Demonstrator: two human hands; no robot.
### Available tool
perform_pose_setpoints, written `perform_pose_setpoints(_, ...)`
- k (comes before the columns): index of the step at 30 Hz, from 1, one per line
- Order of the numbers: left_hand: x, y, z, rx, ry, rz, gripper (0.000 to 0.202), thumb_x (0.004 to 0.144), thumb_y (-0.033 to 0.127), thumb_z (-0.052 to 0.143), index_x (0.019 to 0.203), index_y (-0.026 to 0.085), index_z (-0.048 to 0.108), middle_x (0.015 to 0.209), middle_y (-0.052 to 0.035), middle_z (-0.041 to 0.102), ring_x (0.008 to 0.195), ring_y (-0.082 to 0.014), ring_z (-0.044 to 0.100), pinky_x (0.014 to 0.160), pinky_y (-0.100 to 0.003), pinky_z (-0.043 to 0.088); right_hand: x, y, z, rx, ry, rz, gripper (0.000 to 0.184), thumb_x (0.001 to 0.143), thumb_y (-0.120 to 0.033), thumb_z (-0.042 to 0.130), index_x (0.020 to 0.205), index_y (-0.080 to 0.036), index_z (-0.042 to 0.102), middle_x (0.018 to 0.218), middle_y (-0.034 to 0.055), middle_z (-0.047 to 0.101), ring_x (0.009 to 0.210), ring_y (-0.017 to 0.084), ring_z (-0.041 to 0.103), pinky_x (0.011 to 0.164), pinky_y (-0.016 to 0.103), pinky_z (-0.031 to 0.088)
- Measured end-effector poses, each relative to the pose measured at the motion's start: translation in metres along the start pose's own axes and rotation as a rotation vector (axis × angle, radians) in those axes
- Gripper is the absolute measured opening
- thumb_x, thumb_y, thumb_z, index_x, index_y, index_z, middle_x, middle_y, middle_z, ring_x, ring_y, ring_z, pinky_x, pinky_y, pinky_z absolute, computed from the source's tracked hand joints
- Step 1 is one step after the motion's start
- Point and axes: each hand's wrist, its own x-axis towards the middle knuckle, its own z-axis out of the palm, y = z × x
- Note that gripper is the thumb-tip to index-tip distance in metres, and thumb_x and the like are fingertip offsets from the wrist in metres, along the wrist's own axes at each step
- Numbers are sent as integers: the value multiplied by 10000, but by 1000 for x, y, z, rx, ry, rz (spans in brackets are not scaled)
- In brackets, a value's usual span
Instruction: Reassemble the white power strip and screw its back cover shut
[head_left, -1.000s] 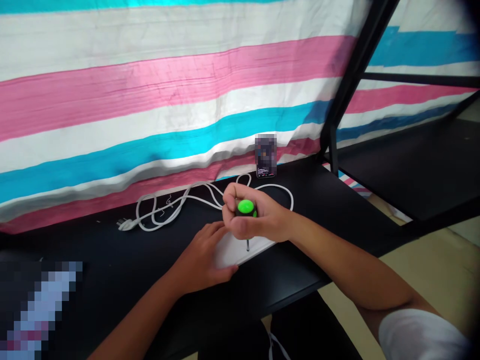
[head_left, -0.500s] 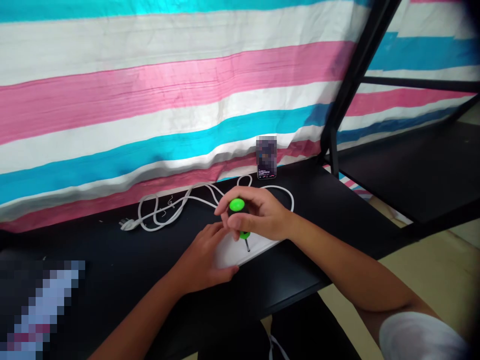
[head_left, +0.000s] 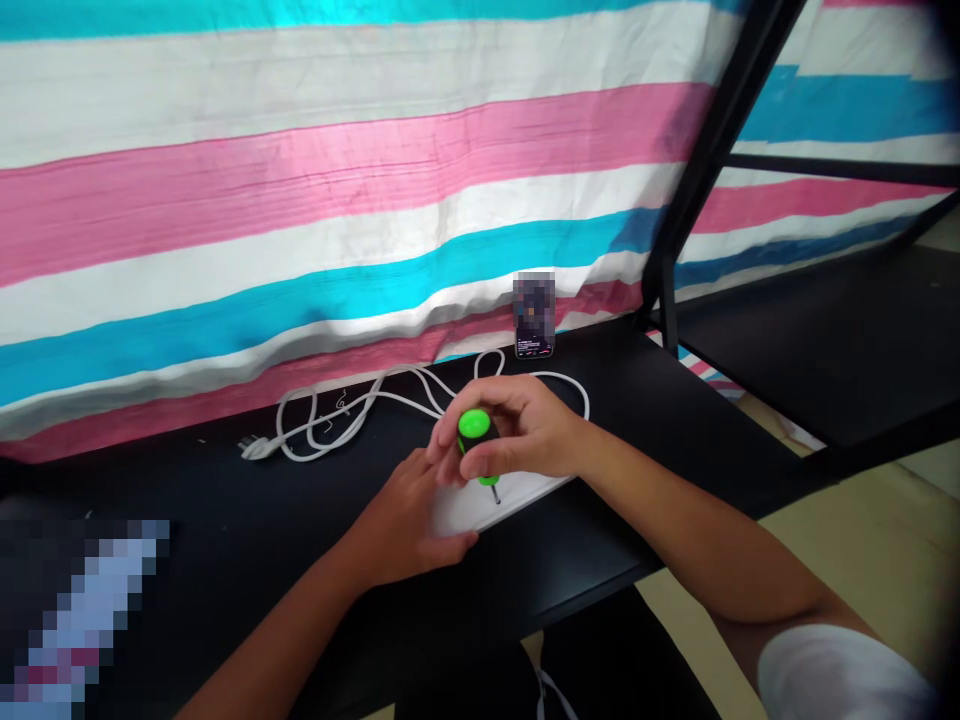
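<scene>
My right hand [head_left: 517, 430] is closed round a short screwdriver [head_left: 475, 430] with a green and black handle, held upright with its metal tip down on a flat white device [head_left: 517, 495] lying on the black table [head_left: 225, 520]. My left hand [head_left: 405, 515] lies on the left end of that white device, fingers wrapped over its near edge. A white cable [head_left: 352, 410] runs from behind the hands in loops to a plug at the left.
A phone [head_left: 533, 315] stands against the striped pink, white and blue cloth [head_left: 300, 200] behind the table. A black metal frame post [head_left: 705, 150] rises at the right, with a second black surface [head_left: 825, 330] beyond it. A blurred object [head_left: 75, 610] lies at bottom left.
My right hand's fingers have shifted round the screwdriver handle, from a full fist to a fingertip grip, and the handle has turned. The left hand stays on the white device.
</scene>
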Motion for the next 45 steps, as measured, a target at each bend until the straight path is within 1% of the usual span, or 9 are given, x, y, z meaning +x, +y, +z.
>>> perform_pose_setpoints(5, -1, 0, -2, 22, -34, -4, 675, 810, 454, 771, 1409, 302, 499, 1427, -83, 538, 1309, -378, 527, 1094, -529, 487, 1, -9, -3, -6, -184, 109, 248, 967, -311, 708, 1144, -146, 653, 930, 42, 699, 780, 96, 647, 708, 235, 527)
perform_pose_setpoints(11, -2, -1, 2, -10, 6, -11, 619, 808, 450, 762, 1352, 292, 513, 1288, -61, 592, 1166, -326, 596, 1021, -492, 535, 0, -10, 6, -90, 9, 128, 210, 888, -262, 792, 1021, -149, 674, 873, 23, 698, 750, 109, 692, 694, 230, 562)
perform_pose_setpoints(19, -2, -1, 6, -17, 16, -27, 723, 773, 440, 796, 1408, 273, 493, 1279, -92, 575, 1161, -347, 583, 1030, -533, 536, -1, -6, 7, -134, 25, 102, 216, 883, -264, 794, 1035, -156, 686, 876, 24, 717, 762, 127, 726, 724, 254, 595)
perform_pose_setpoints(22, -1, 1, 2, -30, -17, -30, 739, 790, 415, 786, 1450, 269, 485, 1356, -95, 554, 1221, -351, 558, 1093, -541, 495, -1, -4, 2, -121, 11, 100, 215, 903, -285, 776, 1048, -155, 686, 906, 34, 719, 764, 126, 725, 697, 247, 579)
perform_pose_setpoints(25, -1, 3, -7, -88, -108, -59, 921, 768, 438, 819, 1558, 271, 377, 1507, -124, 454, 1366, -379, 467, 1169, -565, 421, -1, -4, -6, -48, 2, 46, 226, 953, -355, 719, 1043, -153, 672, 848, 14, 676, 667, 96, 659, 604, 224, 511)
perform_pose_setpoints(29, -3, 5, -16, -194, -198, -129, 1095, 705, 402, 861, 1608, 250, 261, 1559, -161, 382, 1434, -381, 414, 1184, -584, 393, 0, -9, -11, 75, 162, -35, 286, 977, -473, 664, 985, -189, 630, 716, -47, 507, 560, 73, 461, 531, 223, 401)
perform_pose_setpoints(36, -1, 10, 12, -376, -78, -184, 1224, 617, 520, 938, 1578, 191, 255, 1551, -202, 406, 1440, -381, 435, 1218, -573, 356, 5, -6, 5, -24, 434, -128, 315, 937, -549, 654, 952, -241, 588, 775, -19, 476, 636, 128, 456, 623, 301, 462)
perform_pose_setpoints(40, 2, 13, 25, -440, -11, -190, 1294, 590, 571, 947, 1591, 201, 216, 1513, -203, 464, 1387, -385, 493, 1183, -577, 391, 6, 6, 15, -33, 396, -140, 265, 971, -499, 617, 971, -235, 601, 816, -5, 516, 693, 136, 503, 678, 310, 469)
perform_pose_setpoints(45, 3, 16, 25, -449, 6, -199, 1224, 576, 555, 958, 1549, 198, 305, 1480, -195, 506, 1329, -385, 547, 1132, -562, 452, 6, 15, 19, -59, 386, -109, 281, 969, -521, 615, 981, -242, 590, 820, -5, 527, 708, 138, 515, 670, 299, 474)
